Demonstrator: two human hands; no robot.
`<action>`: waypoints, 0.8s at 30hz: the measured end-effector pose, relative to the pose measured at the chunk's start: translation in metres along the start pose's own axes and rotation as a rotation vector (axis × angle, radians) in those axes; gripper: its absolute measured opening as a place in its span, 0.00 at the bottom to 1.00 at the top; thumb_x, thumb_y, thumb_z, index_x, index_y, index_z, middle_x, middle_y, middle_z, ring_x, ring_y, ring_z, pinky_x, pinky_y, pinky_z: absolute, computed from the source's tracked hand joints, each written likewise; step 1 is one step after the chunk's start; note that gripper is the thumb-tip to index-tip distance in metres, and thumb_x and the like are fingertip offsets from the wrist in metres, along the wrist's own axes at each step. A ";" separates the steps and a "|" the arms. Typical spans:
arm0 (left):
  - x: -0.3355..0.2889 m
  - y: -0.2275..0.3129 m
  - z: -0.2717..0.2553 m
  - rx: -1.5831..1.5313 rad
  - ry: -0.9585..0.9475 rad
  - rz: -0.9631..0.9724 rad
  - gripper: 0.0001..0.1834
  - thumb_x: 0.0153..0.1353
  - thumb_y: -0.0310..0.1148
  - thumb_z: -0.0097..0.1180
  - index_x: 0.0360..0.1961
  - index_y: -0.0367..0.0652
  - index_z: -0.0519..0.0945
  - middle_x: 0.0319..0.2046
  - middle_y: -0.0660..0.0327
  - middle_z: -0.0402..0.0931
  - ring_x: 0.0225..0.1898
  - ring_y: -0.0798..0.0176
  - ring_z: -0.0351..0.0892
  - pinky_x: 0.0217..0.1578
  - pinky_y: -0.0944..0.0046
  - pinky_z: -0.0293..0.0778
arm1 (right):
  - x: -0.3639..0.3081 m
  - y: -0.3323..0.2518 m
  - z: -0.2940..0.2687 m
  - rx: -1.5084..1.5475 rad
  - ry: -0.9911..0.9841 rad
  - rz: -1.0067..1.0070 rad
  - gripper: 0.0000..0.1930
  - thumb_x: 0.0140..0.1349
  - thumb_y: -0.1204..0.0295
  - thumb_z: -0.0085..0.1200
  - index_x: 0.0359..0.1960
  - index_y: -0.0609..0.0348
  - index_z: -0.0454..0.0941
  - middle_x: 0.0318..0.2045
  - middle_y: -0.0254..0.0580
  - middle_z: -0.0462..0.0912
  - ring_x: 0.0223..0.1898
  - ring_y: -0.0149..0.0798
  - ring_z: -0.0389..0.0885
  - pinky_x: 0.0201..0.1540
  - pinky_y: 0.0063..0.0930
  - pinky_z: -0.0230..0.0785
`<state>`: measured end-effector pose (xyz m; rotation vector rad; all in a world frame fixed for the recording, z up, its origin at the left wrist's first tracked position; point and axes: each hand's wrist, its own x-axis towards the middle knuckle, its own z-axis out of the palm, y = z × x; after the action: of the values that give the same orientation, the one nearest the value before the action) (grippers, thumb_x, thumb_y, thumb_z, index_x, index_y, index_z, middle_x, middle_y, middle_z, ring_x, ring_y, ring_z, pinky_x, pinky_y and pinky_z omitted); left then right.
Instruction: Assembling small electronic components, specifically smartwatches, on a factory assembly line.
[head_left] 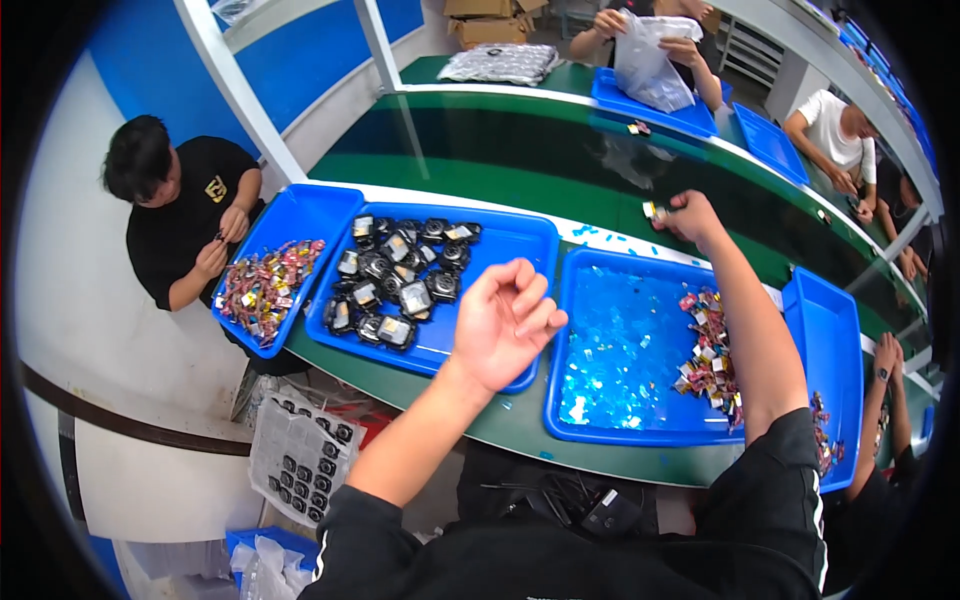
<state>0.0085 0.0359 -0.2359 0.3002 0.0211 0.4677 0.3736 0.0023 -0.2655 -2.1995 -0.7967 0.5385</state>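
Note:
My left hand (505, 322) hovers over the gap between two blue trays, palm turned up and fingers loosely curled, with nothing seen in it. My right hand (690, 218) reaches over the green conveyor belt, its fingertips pinched on a small electronic part (651, 211) with a white and yellow face. Below that arm, a blue tray (556, 400) holds glossy blue film pieces (610, 350) and a heap of small wired electronic parts (708, 360). Left of it, another blue tray (535, 232) holds several black camera-like units (395, 270).
At the left, a person (190, 200) handles something small beside a blue tray of wired parts (265, 290). Across the belt, another person grips a clear plastic bag (652, 60). A metal frame post (240, 90) rises at the left. Blue film scraps (610, 238) lie along the belt's edge.

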 end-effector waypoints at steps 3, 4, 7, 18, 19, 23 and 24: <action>-0.002 -0.006 -0.007 -0.089 -0.052 0.006 0.15 0.67 0.37 0.38 0.22 0.47 0.62 0.14 0.68 0.52 0.14 0.69 0.49 0.33 0.62 0.63 | 0.004 0.011 0.006 -0.317 0.150 -0.121 0.19 0.48 0.72 0.70 0.41 0.59 0.75 0.35 0.45 0.82 0.36 0.38 0.81 0.37 0.31 0.74; -0.003 -0.009 -0.008 -0.138 -0.082 0.017 0.16 0.66 0.37 0.38 0.20 0.48 0.60 0.14 0.68 0.51 0.13 0.70 0.48 0.32 0.63 0.62 | -0.005 0.009 0.004 -0.457 0.248 -0.204 0.17 0.49 0.71 0.68 0.40 0.60 0.77 0.35 0.45 0.82 0.37 0.40 0.82 0.39 0.31 0.74; -0.002 -0.015 -0.006 -0.207 -0.109 0.035 0.17 0.64 0.38 0.39 0.17 0.49 0.56 0.13 0.69 0.48 0.13 0.70 0.45 0.28 0.65 0.57 | -0.047 -0.026 0.011 -0.318 0.313 -0.620 0.14 0.56 0.72 0.63 0.44 0.61 0.78 0.33 0.42 0.81 0.36 0.34 0.80 0.39 0.29 0.74; 0.009 -0.011 0.019 0.076 0.063 0.320 0.20 0.67 0.42 0.41 0.18 0.46 0.63 0.14 0.67 0.53 0.17 0.68 0.55 0.40 0.59 0.70 | -0.234 -0.070 0.049 -0.052 0.321 -1.006 0.08 0.52 0.77 0.63 0.35 0.60 0.82 0.27 0.42 0.80 0.28 0.43 0.81 0.31 0.34 0.75; 0.014 0.008 0.012 0.590 0.111 0.466 0.18 0.68 0.38 0.44 0.20 0.44 0.69 0.15 0.65 0.61 0.19 0.67 0.63 0.41 0.57 0.71 | -0.230 -0.058 0.052 -0.153 0.257 -0.965 0.07 0.55 0.73 0.62 0.34 0.60 0.81 0.30 0.42 0.78 0.32 0.43 0.81 0.32 0.36 0.76; 0.041 0.098 -0.033 2.749 0.511 0.869 0.12 0.62 0.38 0.56 0.33 0.41 0.83 0.34 0.55 0.80 0.37 0.54 0.77 0.42 0.56 0.71 | -0.235 -0.033 0.053 -0.427 0.146 -0.810 0.11 0.59 0.64 0.59 0.32 0.59 0.80 0.35 0.42 0.77 0.37 0.44 0.79 0.35 0.38 0.76; 0.041 0.111 -0.045 2.802 0.552 0.675 0.12 0.61 0.40 0.57 0.34 0.42 0.84 0.36 0.55 0.80 0.42 0.52 0.75 0.44 0.54 0.71 | -0.240 -0.032 0.050 -0.424 0.134 -0.826 0.10 0.59 0.64 0.59 0.32 0.59 0.80 0.33 0.41 0.77 0.36 0.44 0.79 0.34 0.38 0.76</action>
<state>-0.0078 0.1606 -0.2445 2.9732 1.2272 0.8769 0.1595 -0.1187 -0.2423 -1.9748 -1.7281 -0.2068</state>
